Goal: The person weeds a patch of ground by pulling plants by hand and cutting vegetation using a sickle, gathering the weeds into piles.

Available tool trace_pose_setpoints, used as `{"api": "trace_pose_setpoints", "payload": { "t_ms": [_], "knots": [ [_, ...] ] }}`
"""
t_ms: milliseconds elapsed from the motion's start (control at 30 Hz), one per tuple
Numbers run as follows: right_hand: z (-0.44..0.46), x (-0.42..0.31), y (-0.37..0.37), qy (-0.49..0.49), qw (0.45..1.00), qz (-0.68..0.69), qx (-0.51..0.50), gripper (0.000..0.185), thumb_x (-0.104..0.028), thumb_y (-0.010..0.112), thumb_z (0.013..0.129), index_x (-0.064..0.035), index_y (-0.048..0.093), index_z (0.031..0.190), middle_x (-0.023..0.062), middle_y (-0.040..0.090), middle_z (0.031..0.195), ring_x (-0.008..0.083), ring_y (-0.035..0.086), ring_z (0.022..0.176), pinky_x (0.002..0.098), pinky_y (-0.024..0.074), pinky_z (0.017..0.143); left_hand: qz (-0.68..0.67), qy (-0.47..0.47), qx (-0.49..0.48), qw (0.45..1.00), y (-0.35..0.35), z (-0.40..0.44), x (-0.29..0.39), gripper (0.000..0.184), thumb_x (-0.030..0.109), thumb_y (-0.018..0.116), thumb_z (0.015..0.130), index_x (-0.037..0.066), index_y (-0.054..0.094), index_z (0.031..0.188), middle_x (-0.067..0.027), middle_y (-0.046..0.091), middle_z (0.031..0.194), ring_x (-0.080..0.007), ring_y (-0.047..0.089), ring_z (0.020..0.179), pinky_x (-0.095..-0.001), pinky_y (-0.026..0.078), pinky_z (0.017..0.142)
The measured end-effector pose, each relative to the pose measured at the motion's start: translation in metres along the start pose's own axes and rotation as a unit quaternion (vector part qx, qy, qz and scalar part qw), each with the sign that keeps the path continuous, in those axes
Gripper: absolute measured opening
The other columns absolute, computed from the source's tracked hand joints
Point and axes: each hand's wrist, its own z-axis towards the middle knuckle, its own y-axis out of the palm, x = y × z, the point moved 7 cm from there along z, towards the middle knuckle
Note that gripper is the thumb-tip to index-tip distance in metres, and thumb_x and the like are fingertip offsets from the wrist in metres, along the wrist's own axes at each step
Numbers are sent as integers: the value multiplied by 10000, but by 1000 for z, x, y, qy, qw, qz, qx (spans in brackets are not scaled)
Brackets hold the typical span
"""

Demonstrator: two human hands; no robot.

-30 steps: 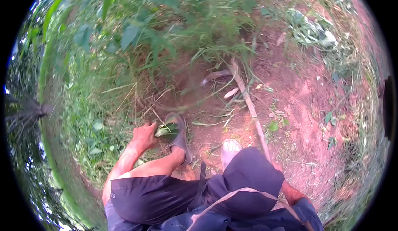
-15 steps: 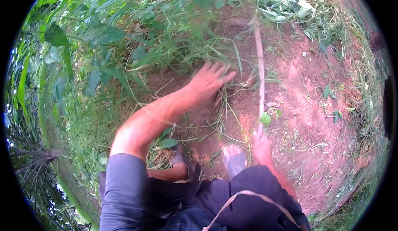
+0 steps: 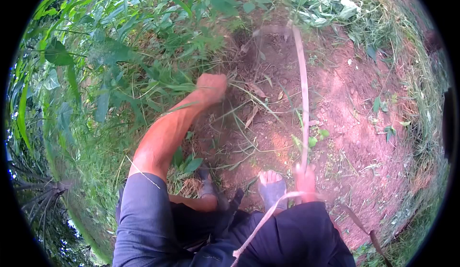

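Note:
My left hand (image 3: 212, 86) is closed in a fist at the edge of the tall weeds. Blades of grass (image 3: 179, 86) stick out beside it, and the fingers seem wrapped round them. My right hand (image 3: 306, 176) grips the lower end of a long wooden handle, that of a hoe (image 3: 303, 85). It points away from me across the bare soil, and its blurred head lies at the far end, turned to the left.
Dense green weeds (image 3: 110, 61) fill the left side. Pulled leaves and grass (image 3: 330, 8) lie heaped at the far right. Loose stems (image 3: 249, 133) are scattered over the reddish soil (image 3: 350, 137). My bare foot (image 3: 272, 185) stands near the handle; a cord (image 3: 258, 231) hangs across my lap.
My left hand was spread over the soil; it has moved left and closed at the weeds. My right hand, still on the hoe handle, has come slightly closer to me.

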Motion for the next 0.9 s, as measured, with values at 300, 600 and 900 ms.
{"api": "trace_pose_setpoints", "payload": {
  "t_ms": [300, 600, 900],
  "knots": [
    [-92, 101, 5, 26, 985, -167, -25, 366, -327, 509, 939, 35, 552, 979, 198, 583, 663, 330, 608, 620, 430, 456, 578, -110, 65, -144, 981, -31, -83, 19, 218, 248, 487, 865, 50, 581, 871, -187, 626, 657, -353, 637, 622, -473, 489, 572],
    [47, -65, 12, -77, 994, -74, -2, 352, -312, 484, 958, 38, 529, 951, 137, 534, 596, 240, 584, 574, 434, 466, 542, 41, -1, 139, 989, -67, -86, -79, 159, 132, 533, 817, 65, 609, 939, -169, 600, 933, -321, 640, 753, -453, 478, 639],
    [-7, -49, 60, -137, 971, -183, -72, 408, -366, 499, 930, 39, 538, 953, 293, 599, 805, 451, 610, 789, 506, 452, 634, 147, 131, 214, 957, -84, 33, -14, 463, 100, 546, 836, 102, 462, 1291, -203, 579, 1100, -277, 651, 765, -404, 508, 660]
  ]
}}
